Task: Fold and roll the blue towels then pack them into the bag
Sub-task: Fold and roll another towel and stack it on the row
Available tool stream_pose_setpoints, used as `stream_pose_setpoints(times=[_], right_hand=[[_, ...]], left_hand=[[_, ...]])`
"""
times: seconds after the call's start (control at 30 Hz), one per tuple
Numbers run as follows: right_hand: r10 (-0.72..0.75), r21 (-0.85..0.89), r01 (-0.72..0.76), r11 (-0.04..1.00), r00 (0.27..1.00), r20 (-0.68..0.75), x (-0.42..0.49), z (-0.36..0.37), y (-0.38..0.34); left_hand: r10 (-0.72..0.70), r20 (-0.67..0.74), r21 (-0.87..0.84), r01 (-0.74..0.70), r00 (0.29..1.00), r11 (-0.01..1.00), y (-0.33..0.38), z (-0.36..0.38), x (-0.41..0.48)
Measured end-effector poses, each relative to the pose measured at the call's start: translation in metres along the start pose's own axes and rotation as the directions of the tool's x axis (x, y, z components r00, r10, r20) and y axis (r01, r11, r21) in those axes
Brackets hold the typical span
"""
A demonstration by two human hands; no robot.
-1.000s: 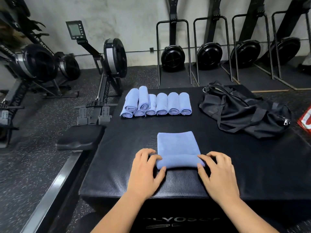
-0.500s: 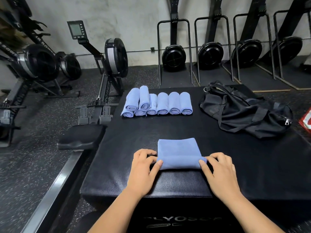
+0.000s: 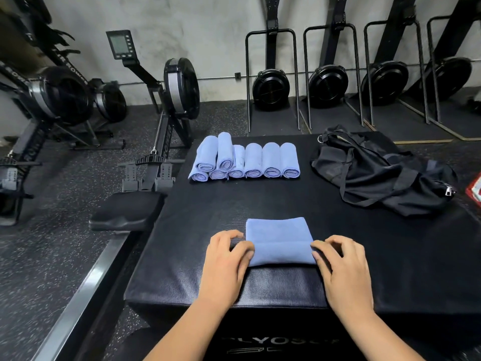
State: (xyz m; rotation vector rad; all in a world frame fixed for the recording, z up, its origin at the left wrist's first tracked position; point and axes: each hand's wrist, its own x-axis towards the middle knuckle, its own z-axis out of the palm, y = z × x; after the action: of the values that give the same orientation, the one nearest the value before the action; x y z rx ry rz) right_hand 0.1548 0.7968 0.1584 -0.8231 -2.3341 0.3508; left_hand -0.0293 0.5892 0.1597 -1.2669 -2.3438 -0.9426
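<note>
A folded blue towel [image 3: 279, 239] lies on the black padded box [image 3: 260, 201] near its front edge, with its near part rolled up. My left hand [image 3: 226, 261] grips the roll's left end with curled fingers. My right hand [image 3: 341, 264] grips the roll's right end the same way. Several rolled blue towels [image 3: 244, 161] lie in a row at the back of the box, two of them stacked on the others at the left. A limp black bag [image 3: 377, 173] lies at the back right.
A rowing machine [image 3: 161, 121] stands on the floor to the left of the box, its seat [image 3: 127, 212] close to the box's left edge. More rowers stand upright along the back wall. A red and white object [image 3: 475, 187] shows at the right edge.
Both hands have moved away from me with the roll. The roll has grown thicker and the flat part of the towel beyond it is shorter.
</note>
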Motion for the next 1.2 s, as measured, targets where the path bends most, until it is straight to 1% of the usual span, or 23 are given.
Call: stream_pose_setpoints(times=[0.1,0.17,0.23,0.33,0.43,0.57,0.7,0.87,1.0,1.1,1.2], right_hand=[[-0.001,-0.068,0.002,0.998,1.000,0.010,0.001,0.005,0.003],[-0.011,-0.124,0.018,0.992,0.998,0.062,0.002,0.008,0.003],[-0.028,-0.141,0.045,0.989,0.993,0.113,0.003,0.009,0.005],[-0.014,-0.135,0.037,0.990,0.986,0.168,0.006,0.009,0.009],[0.015,-0.104,0.005,0.995,0.982,0.190,0.008,0.009,0.011],[0.032,-0.058,-0.020,0.998,0.976,0.217,0.010,0.008,0.013],[0.038,0.006,-0.040,0.999,0.980,0.196,0.011,0.007,0.015],[0.075,0.108,-0.100,0.989,0.974,0.213,0.012,0.003,0.013],[0.105,0.100,-0.129,0.987,0.970,0.219,0.012,0.002,0.010],[0.090,0.159,-0.119,0.980,0.980,0.177,0.010,-0.003,0.004],[0.009,0.177,-0.026,0.984,0.995,0.096,0.004,-0.004,0.001]], left_hand=[[-0.048,-0.003,0.005,0.049,0.999,0.999,-0.001,0.001,0.000],[-0.065,0.050,0.013,0.065,0.997,0.998,-0.001,0.001,0.000],[-0.067,0.097,0.012,0.066,0.993,0.998,-0.002,0.001,0.002],[-0.103,0.136,-0.004,0.104,0.985,0.995,-0.005,0.002,0.003],[-0.136,0.151,-0.024,0.141,0.979,0.990,-0.009,0.002,0.004],[-0.172,0.152,-0.098,0.188,0.973,0.977,-0.013,0.002,0.005],[-0.188,0.148,-0.168,0.212,0.971,0.963,-0.014,0.003,0.004],[-0.207,0.139,-0.217,0.234,0.968,0.948,-0.012,0.000,0.005],[-0.247,0.098,-0.196,0.262,0.964,0.945,-0.010,0.003,0.006],[-0.250,0.064,-0.189,0.258,0.966,0.947,-0.009,0.001,0.007],[-0.161,0.051,-0.185,0.168,0.986,0.968,-0.008,-0.001,0.004]])
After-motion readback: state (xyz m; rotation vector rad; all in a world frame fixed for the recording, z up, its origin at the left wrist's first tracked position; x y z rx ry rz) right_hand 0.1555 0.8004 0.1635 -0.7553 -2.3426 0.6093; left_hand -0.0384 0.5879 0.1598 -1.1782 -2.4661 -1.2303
